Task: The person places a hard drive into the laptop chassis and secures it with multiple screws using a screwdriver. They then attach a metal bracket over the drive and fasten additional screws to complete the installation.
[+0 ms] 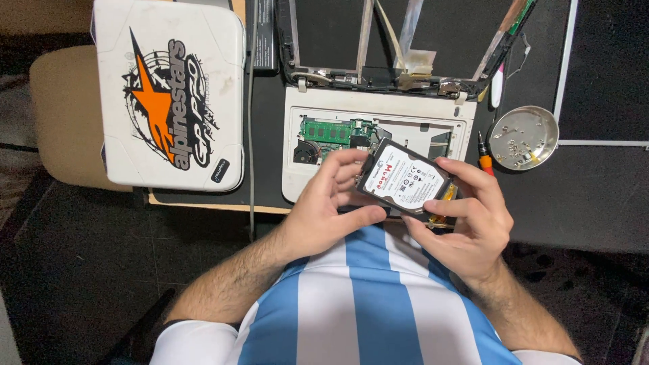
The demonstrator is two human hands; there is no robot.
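Both my hands hold a small black hard drive with a white label, tilted above the front of an opened white laptop base. My left hand grips the drive's left end with thumb under and fingers on top. My right hand holds its right end, fingers curled over the edge. Inside the laptop base a green circuit board and a fan show. The stripped screen frame stands behind it.
A closed white laptop with an orange star sticker lies at the left on a wooden board. A round metal dish of screws sits at the right, with an orange-handled screwdriver beside it. A beige chair is far left.
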